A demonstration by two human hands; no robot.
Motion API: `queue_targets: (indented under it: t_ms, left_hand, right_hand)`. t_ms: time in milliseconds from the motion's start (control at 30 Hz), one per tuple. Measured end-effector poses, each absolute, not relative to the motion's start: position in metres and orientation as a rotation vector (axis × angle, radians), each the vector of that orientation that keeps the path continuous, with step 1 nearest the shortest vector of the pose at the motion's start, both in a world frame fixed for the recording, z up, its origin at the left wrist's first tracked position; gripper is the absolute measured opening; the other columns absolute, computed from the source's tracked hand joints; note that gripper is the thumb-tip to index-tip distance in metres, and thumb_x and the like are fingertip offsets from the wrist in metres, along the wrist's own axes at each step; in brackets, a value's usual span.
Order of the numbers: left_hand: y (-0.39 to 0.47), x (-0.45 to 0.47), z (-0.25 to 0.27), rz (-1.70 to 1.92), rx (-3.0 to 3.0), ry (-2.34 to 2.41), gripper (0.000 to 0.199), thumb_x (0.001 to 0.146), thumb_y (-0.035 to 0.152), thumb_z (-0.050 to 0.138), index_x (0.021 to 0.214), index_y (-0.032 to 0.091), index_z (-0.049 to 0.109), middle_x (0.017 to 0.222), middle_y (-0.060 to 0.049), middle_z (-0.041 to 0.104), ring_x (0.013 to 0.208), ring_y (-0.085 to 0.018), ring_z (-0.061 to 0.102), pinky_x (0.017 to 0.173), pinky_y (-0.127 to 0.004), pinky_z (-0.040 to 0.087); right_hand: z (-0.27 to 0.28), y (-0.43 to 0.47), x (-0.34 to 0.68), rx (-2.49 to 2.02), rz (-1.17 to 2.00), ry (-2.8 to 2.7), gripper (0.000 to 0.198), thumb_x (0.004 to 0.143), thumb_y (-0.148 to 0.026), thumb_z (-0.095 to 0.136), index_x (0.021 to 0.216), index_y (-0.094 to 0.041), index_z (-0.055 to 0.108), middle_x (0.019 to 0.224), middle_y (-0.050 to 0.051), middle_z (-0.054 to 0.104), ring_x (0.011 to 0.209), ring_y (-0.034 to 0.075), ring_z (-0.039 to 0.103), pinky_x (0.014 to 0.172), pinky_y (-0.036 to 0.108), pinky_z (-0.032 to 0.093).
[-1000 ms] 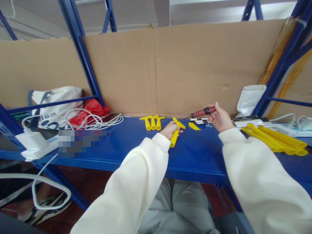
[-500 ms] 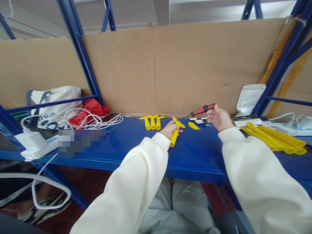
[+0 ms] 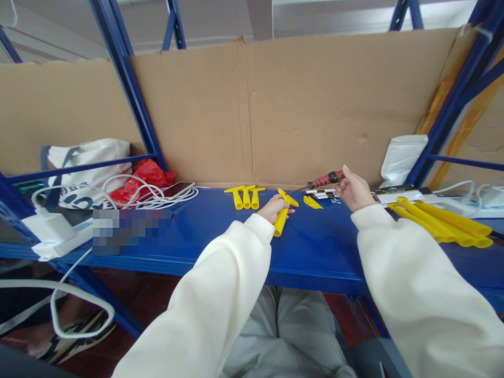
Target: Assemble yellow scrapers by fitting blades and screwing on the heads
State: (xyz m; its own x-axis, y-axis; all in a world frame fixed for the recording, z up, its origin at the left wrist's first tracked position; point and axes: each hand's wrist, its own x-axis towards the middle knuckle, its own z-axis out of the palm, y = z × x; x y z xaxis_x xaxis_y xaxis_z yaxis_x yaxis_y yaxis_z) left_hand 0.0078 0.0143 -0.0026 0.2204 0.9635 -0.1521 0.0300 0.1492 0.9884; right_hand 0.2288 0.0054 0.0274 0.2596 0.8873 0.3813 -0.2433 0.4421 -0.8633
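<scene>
My left hand (image 3: 271, 209) is closed around a yellow T-shaped piece with a tubular handle (image 3: 280, 222), its crosspiece tilted upward. A screwdriver (image 3: 325, 179) with a red and black handle is pinched at its rear end by my right hand (image 3: 355, 189). Its thin shaft points left, and the tip meets or nearly meets the yellow crosspiece; the exact contact is too small to tell. Just right of the left hand lie loose flat yellow pieces (image 3: 312, 202). Small metal bits (image 3: 335, 200), perhaps screws, rest close to the right hand.
Three yellow T-shaped pieces (image 3: 247, 198) lie at the back of the blue shelf (image 3: 220, 231). Several yellow tubes (image 3: 444, 223) are heaped at right. White cables (image 3: 165, 197), a red plastic bag (image 3: 147, 178) and a power strip (image 3: 65, 244) occupy the left. Cardboard (image 3: 315, 105) walls the back.
The right hand's fingers have shifted slightly on the screwdriver's end, and the handle looks turned. The left hand and the yellow piece have stayed in place.
</scene>
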Motion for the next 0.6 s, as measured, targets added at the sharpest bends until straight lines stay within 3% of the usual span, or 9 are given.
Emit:
queue_targets:
  t_ms: [267,433,600]
  left_hand:
    - [0.015,0.008,-0.002,0.928,1.215,1.118,0.044,0.079,-0.001,0.045,0.117,0.02,0.048,0.109,-0.007,0.066,0.068,-0.013,0.068,0.044,-0.02,0.043]
    - [0.014,0.008,-0.001,0.931,1.203,1.128,0.043,0.079,-0.001,0.046,0.116,0.019,0.048,0.107,-0.007,0.066,0.066,-0.012,0.066,0.044,-0.02,0.042]
    - [0.012,0.008,-0.001,0.935,1.209,1.136,0.044,0.076,-0.001,0.048,0.115,0.02,0.049,0.103,-0.006,0.066,0.069,-0.014,0.068,0.044,-0.019,0.042]
  right_hand:
    - [0.034,-0.006,0.22,-0.764,0.917,-1.023,0.043,0.06,-0.055,0.082,0.077,-0.02,0.061,0.042,-0.009,0.038,0.04,0.008,0.044,0.036,0.02,0.035]
    - [0.037,-0.01,0.216,-0.753,0.927,-0.994,0.039,0.057,-0.044,0.087,0.073,-0.02,0.06,0.046,-0.008,0.046,0.044,0.008,0.048,0.039,0.018,0.04]
    - [0.035,-0.009,0.217,-0.762,0.911,-1.03,0.043,0.057,-0.044,0.087,0.068,-0.019,0.054,0.045,-0.008,0.045,0.042,0.006,0.047,0.04,0.017,0.041]
